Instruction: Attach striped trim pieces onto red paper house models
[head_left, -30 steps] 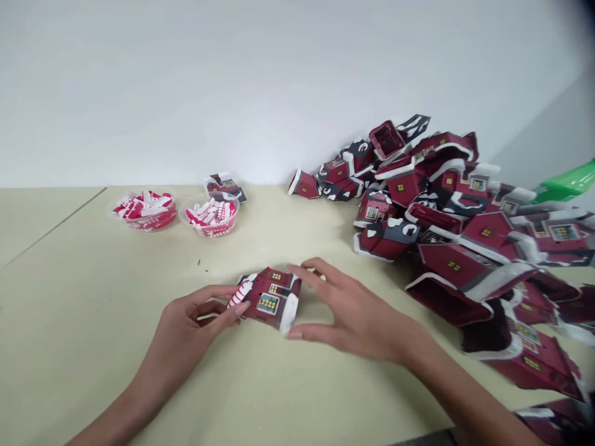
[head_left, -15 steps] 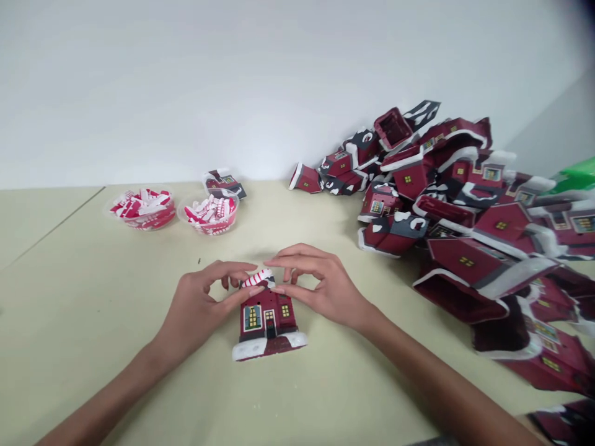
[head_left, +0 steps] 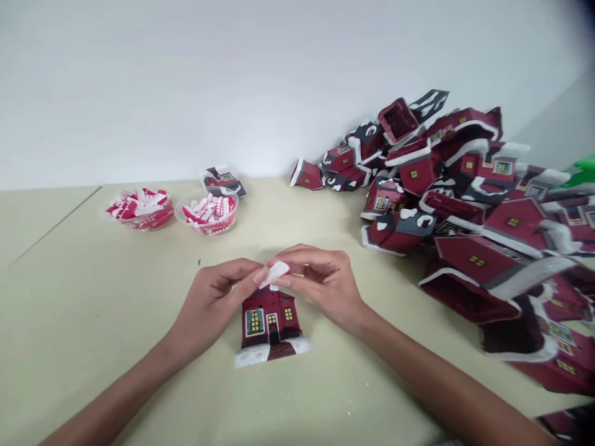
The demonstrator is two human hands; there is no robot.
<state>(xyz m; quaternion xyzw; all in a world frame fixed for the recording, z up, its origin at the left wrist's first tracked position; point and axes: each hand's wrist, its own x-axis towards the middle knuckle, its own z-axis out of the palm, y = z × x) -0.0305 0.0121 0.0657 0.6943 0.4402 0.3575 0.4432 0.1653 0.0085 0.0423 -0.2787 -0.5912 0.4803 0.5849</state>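
A small white piece (head_left: 277, 270), with a trace of pink or red along its lower edge, is pinched between the fingertips of both my hands. My left hand (head_left: 218, 288) grips its left end with thumb and fingers. At its right end, the thumb and fingers of my right hand (head_left: 325, 282) close on it. Just below lies a dark red toy house (head_left: 279, 313) with yellow windows, a dark door and a white snowy base, its front facing up. My fingers and the piece hide most of its roof.
Two clear bowls, the left bowl (head_left: 158, 226) and the right bowl (head_left: 180, 217), hold red-and-white pieces. Behind them lies another house (head_left: 223, 181). A large heap of similar houses (head_left: 474, 260) covers the table's right side. Something green (head_left: 581, 173) shows at the right edge.
The red-and-white striped piece at the roof has turned, so a plain white face now shows. Both hands have closed in on it. The view has shifted slightly.
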